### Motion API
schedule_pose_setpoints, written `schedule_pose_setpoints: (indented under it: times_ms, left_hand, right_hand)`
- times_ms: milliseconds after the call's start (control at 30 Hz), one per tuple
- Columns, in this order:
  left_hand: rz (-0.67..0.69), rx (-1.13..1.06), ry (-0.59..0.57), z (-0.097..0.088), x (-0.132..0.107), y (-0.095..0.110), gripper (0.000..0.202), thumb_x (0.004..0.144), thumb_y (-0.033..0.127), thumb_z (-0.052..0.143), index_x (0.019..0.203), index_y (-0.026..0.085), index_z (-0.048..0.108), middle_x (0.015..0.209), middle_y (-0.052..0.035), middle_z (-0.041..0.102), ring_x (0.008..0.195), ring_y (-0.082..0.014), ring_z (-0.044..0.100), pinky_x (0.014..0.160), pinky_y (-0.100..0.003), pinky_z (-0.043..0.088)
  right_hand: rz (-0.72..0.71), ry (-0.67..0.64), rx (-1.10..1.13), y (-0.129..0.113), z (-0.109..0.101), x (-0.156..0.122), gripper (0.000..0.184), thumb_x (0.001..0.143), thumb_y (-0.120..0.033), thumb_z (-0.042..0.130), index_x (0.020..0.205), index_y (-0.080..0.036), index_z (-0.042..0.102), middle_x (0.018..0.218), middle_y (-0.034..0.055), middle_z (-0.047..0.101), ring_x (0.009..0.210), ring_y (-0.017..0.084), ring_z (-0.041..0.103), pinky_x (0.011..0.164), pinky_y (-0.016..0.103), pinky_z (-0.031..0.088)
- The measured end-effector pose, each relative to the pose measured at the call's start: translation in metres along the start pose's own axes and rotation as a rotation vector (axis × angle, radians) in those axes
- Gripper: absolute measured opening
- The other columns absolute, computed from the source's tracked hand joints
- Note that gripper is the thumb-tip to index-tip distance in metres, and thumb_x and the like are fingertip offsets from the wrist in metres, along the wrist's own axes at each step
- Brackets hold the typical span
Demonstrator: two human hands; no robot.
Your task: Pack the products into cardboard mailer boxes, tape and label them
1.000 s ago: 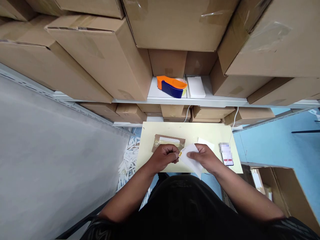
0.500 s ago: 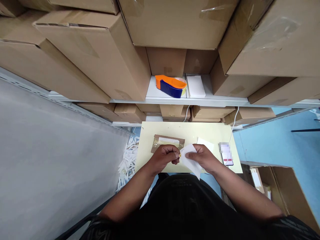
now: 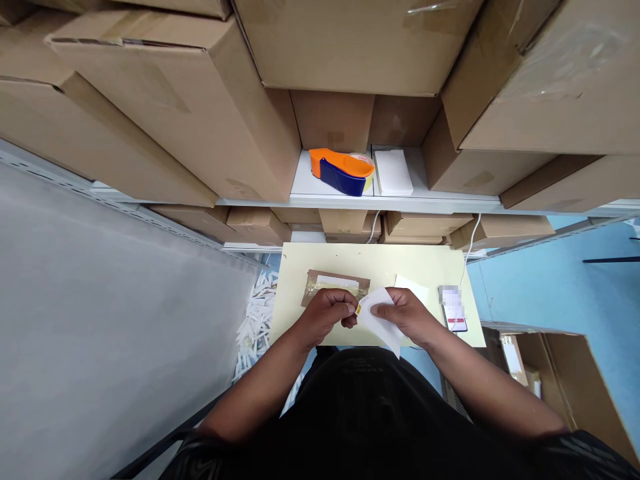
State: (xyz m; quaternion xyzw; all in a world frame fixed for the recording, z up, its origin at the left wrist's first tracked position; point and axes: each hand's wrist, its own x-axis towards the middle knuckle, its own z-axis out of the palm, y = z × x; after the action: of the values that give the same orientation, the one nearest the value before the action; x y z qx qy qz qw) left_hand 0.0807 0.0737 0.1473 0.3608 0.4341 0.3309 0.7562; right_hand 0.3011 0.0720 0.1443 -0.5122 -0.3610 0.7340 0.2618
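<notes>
A white paper label, with a small yellow mark at its left corner, is held above the front of the table. My right hand grips it, thumb on top. At the yellow-marked corner, my left hand pinches the edge between thumb and curled fingers. Just behind the left hand lies a flat brown cardboard package wrapped in clear tape, bearing a white paper strip. Another white sheet rests behind my right hand, partly hidden by it.
A phone lies at the table's right, with a white cable nearby. On the shelf above sit an orange-and-blue tape dispenser, a white paper stack and cardboard boxes. Paper scraps cover the floor left; an open carton stands right.
The label's yellow-marked corner shows more beside my left fingertips, which have shifted slightly left. My right hand keeps its hold in almost the same place. The view has moved slightly.
</notes>
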Motion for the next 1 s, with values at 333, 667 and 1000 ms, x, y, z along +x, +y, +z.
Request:
schedule_pose_setpoints:
  times_ms: [333, 667, 1000]
  left_hand:
    - [-0.005, 0.053, -0.008, 0.001, 0.003, 0.003, 0.011, 0.068, 0.026, 0.071, 0.069, 0.014, 0.069, 0.057, 0.0000, 0.064, 0.053, -0.0107, 0.055, 0.057, -0.024, 0.045]
    - [0.077, 0.035, 0.073, 0.014, 0.007, -0.016, 0.007, 0.070, 0.023, 0.065, 0.067, 0.017, 0.064, 0.058, 0.0032, 0.060, 0.055, -0.0092, 0.051, 0.057, -0.023, 0.041]
    - [0.274, 0.189, 0.319, 0.015, -0.001, -0.030, 0.014, 0.078, 0.028, 0.063, 0.068, 0.019, 0.060, 0.063, 0.0033, 0.058, 0.062, -0.0114, 0.051, 0.063, -0.024, 0.042]
  right_hand:
    - [0.000, 0.021, -0.021, 0.000, -0.001, 0.001, 0.033, 0.071, -0.044, 0.085, 0.089, -0.017, 0.077, 0.079, 0.0021, 0.075, 0.066, 0.017, 0.064, 0.061, 0.029, 0.047]
    - [-0.051, -0.045, 0.054, 0.012, 0.011, 0.012, 0.032, 0.079, -0.047, 0.079, 0.094, -0.020, 0.071, 0.082, 0.0029, 0.074, 0.070, 0.020, 0.066, 0.064, 0.032, 0.050]
    - [-0.602, 0.164, -0.356, 0.026, 0.031, 0.010, 0.018, 0.092, -0.042, 0.068, 0.093, -0.024, 0.066, 0.094, 0.0040, 0.066, 0.086, 0.019, 0.062, 0.080, 0.035, 0.053]
